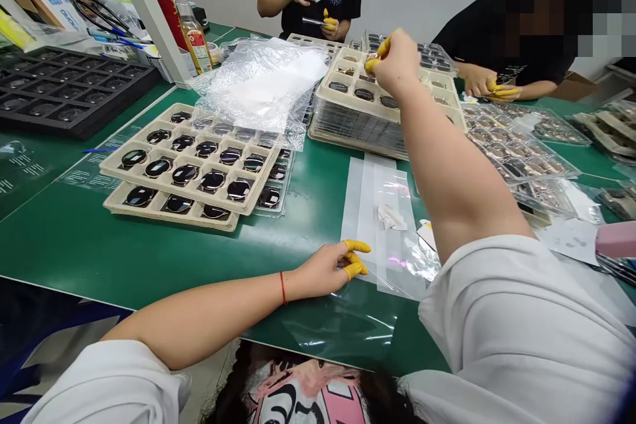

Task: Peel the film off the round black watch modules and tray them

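A: Fingers first: left fingers (356,257), right fingers (382,46), state?
B: Yellow finger cots (354,270) on both. Left ones released, stretched out, resting on the edge of a clear plastic sheet (385,265). Right ones pinched together just above a beige pulp tray (342,57); anything held too small or hidden to tell.

A: Which hand nearer the sheet?
B: Left hand (320,271), touching its near edge. Long axis running away from the body, forward and to the right of the left fingers. Small white scrap (391,217) lying on it. Right hand (397,65) well beyond, raised over the tray.

A: Containers?
B: Pinched right fingers over a stacked tray, small dark round pieces in its cells. Second beige stack (112,165) to the left, rows of dark round lenses (185,174), far end under bubble wrap (258,86). Black tray (69,89) farther left, all on the green desk (149,258).

A: Other hands?
B: Co-worker hands (484,81) across the desk, yellow cots too, apart from these.
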Demonstrator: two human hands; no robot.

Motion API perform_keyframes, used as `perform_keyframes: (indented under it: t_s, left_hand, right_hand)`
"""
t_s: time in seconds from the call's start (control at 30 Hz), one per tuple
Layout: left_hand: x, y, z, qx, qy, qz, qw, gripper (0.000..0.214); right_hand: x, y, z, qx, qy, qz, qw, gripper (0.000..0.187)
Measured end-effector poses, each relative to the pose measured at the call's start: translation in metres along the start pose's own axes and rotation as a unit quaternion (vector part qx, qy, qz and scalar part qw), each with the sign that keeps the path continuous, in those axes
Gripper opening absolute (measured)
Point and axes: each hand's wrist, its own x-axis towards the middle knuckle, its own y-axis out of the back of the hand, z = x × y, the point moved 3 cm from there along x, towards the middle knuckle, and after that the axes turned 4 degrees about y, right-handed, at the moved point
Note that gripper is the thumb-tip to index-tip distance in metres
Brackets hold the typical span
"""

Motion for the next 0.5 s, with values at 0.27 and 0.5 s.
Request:
perform_keyframes:
  t_s: [0.27, 0.5]
  left_hand:
    - [0.003, 0.008, 0.013, -0.158, -0.037, 0.048, 0.986, 0.075]
    - [0.000, 0.000, 0.008, -0.064, -0.045, 0.039, 0.996, 0.068]
  right_hand:
    - [-0.242, 0.057, -0.068, 0.105, 0.153, -0.099, 0.978, 0.007]
    - [-0.353, 0.045, -0.055, 0.191, 0.114, -0.204, 0.953, 0.014]
